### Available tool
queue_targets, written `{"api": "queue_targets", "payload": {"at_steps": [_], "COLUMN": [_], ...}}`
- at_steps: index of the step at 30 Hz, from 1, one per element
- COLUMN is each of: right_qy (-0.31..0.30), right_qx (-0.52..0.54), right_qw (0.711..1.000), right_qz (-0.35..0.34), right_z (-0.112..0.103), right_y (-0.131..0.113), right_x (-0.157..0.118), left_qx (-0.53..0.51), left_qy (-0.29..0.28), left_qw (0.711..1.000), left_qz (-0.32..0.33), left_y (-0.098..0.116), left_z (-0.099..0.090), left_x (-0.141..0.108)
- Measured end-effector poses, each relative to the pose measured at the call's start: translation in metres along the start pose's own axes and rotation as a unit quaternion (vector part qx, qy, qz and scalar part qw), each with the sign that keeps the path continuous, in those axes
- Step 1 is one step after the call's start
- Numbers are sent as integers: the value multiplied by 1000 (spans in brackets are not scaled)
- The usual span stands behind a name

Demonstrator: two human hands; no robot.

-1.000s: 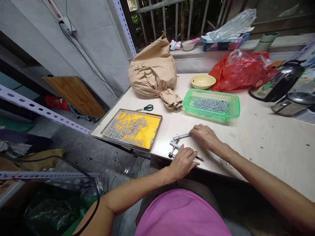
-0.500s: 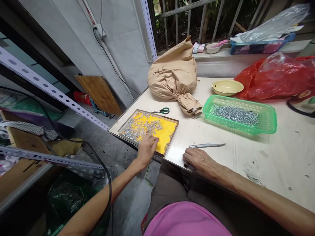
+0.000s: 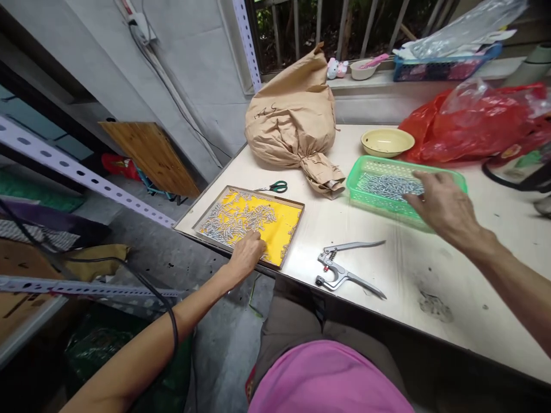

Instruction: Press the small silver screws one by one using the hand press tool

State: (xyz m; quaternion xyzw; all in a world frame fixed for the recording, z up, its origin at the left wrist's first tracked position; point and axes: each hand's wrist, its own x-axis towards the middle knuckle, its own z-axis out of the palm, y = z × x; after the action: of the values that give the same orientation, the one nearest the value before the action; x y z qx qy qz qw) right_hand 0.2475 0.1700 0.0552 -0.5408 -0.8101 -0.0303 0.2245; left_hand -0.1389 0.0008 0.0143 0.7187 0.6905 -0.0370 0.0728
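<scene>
My left hand rests at the near edge of a shallow tray with a yellow bottom. Its fingers are curled in; whatever they pinch is hidden. Many small silvery metal pieces lie scattered across the tray. Over the right part of a green plastic basket hovers my right hand, fingers apart and nothing visible in them. More slim metal pieces are heaped inside that basket. Between the two hands, grey metal hand pliers lie on the table with handles spread.
Dark-handled scissors lie behind the tray. A tied brown paper bag, a cream oval bowl and a red plastic bag stand along the back of the table. A perforated metal rail crosses at the left.
My right hand has left the pliers and moved up and right to the green basket, opening. My left hand stays at the tray's near edge. The view has shifted slightly.
</scene>
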Motion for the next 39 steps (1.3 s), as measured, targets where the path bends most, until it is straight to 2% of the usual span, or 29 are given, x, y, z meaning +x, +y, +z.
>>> {"api": "queue_targets", "payload": {"at_steps": [2,4,6,7,9,11,12,14,17,20,25,31,34,39], "right_qy": [-37,-100,-178,-207,-244,-252,-246,-231,-210,-200,-203,-220,-230,-204], "right_qx": [19,78,132,139,127,103,94,87,84,77,85,83,79,74], "right_qw": [999,989,967,960,955,958,961,966,971,974,973,970,969,974], "right_qz": [-25,-82,-121,-125,-115,-96,-88,-81,-81,-77,-67,-58,-52,-71], "right_z": [6,11,15,17,21,25,28,31,34,34,31,26,26,29], "right_y": [-9,-30,-54,-64,-77,-80,-79,-76,-74,-75,-77,-76,-76,-74], "right_x": [-22,-56,-90,-105,-128,-141,-145,-148,-150,-151,-152,-153,-153,-155], "left_qx": [4,-43,-158,-237,-393,-489,-512,-526,-512,-485,-438,-334,-305,-326], "left_qy": [14,54,89,85,34,-27,-47,-66,-69,-55,-70,-136,-186,-248], "left_qw": [1000,998,983,967,916,866,852,842,852,870,890,928,929,907], "left_qz": [3,-7,-30,-45,-78,-97,-99,-94,-81,-71,-103,-93,-95,-96], "left_y": [1,9,26,38,65,91,102,116,124,126,129,132,132,128], "left_z": [-4,-11,-19,-23,-25,-18,-12,3,22,30,23,9,5,7], "left_x": [-1,-1,-1,-1,1,4,6,10,15,17,19,29,32,38]}}
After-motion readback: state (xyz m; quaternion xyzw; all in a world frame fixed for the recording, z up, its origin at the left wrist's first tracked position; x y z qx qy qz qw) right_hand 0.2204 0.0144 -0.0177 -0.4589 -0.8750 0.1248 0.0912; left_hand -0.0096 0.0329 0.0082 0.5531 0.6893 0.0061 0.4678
